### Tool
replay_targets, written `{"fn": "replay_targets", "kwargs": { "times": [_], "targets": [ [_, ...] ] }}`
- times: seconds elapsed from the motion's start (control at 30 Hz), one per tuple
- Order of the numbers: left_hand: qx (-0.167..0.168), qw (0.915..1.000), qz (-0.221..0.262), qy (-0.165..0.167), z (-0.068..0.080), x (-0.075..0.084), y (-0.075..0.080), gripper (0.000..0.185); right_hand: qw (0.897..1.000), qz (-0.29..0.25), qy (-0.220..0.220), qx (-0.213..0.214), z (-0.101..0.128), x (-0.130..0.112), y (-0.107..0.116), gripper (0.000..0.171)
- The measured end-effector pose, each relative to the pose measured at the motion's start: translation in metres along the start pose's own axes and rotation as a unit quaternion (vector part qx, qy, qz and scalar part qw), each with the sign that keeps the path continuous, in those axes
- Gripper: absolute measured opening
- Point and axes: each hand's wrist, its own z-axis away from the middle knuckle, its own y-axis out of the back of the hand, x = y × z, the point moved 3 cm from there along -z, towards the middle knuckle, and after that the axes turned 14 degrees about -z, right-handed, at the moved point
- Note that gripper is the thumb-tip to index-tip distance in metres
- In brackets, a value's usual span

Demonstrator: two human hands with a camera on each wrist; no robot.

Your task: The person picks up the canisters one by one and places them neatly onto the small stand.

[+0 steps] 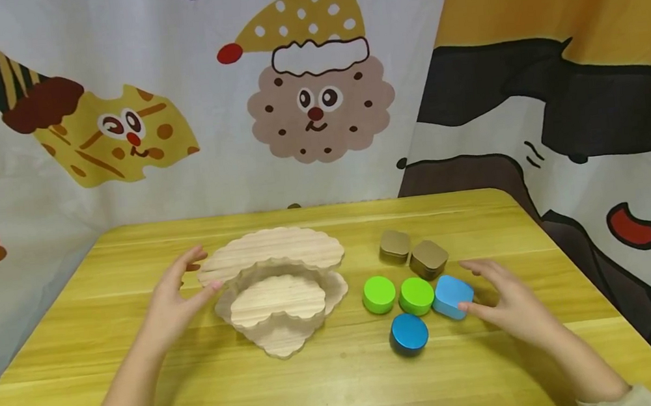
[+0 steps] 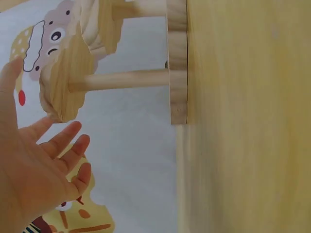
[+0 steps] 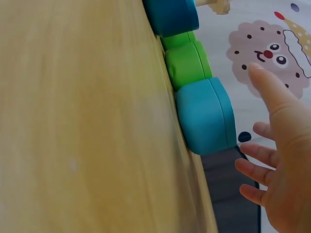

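Observation:
A pale wooden tiered stand [image 1: 271,251] with scalloped platforms stands left of centre on the table; the left wrist view shows its dowel posts [image 2: 121,80]. My left hand [image 1: 171,301] is at the stand's left edge, fingers spread and loosely bent, gripping nothing; whether a fingertip touches the wood I cannot tell. My right hand [image 1: 512,303] is just right of a light blue rounded-square box [image 1: 453,296], thumb and fingers apart. In the right wrist view, a gap shows between this hand and the light blue box [image 3: 206,116].
Two green round boxes [image 1: 379,294] sit left of the light blue box. A dark blue round box [image 1: 409,333] is nearer the front. Two brown rounded-square boxes [image 1: 429,258] stand behind. A printed curtain [image 1: 213,194] hangs beyond the wooden table [image 1: 321,399].

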Motion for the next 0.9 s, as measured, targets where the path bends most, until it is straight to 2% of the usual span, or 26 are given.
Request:
{"fn": "replay_targets", "kwargs": {
  "times": [0.17,0.4,0.63,0.9],
  "targets": [
    [-0.002,1.0,-0.005,0.005,-0.001,-0.005,-0.005,0.071,1.0,-0.007,-0.006,-0.004,0.004,0.005,-0.005,0.072],
    [-0.005,0.9998,-0.01,0.019,0.001,-0.01,-0.008,0.074,1.0,0.0,0.014,0.004,0.009,0.011,-0.012,0.067],
    [-0.002,0.9995,-0.016,0.027,0.0,-0.011,-0.011,0.072,1.0,-0.003,-0.004,-0.004,0.01,0.017,-0.016,0.067],
    [0.002,0.9994,-0.02,0.029,-0.001,-0.013,-0.014,0.069,1.0,0.002,0.002,0.013,0.01,0.018,-0.019,0.062]
  ]
}}
